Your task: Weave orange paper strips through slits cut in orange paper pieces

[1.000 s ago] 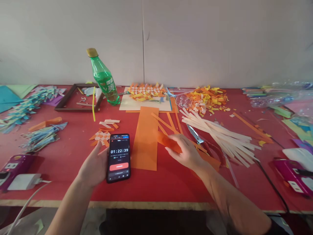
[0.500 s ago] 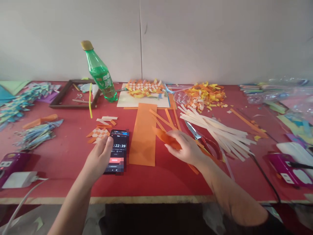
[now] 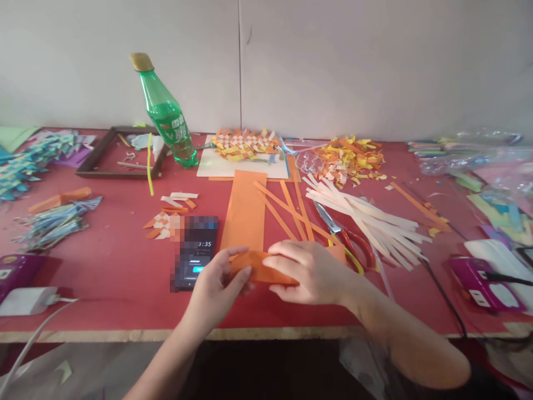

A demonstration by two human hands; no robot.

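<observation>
Left hand (image 3: 214, 291) and right hand (image 3: 310, 272) are working together, both closing on a folded orange paper piece (image 3: 259, 268), the left at its left end and the right at its right end. The red table (image 3: 125, 289) is supporting all the material. A long orange sheet (image 3: 245, 214) is lying flat at the centre, and the folded piece is overlapping its near end in view; whether the two are touching, one cannot tell. Pale strips (image 3: 370, 222) are fanning out to the right. The phone (image 3: 202, 239) is lying just left of the sheet, its display showing a blue button instead of the earlier red one. Scissors (image 3: 338, 228) are resting beside the pale strips. Narrow orange strips (image 3: 290, 204) are crossing one another right of the sheet.

Change: half a second ago, the left hand was at the phone while the right alone was holding the orange piece. The left is now supporting that piece, so the handling is apparently becoming two-handed.
</observation>
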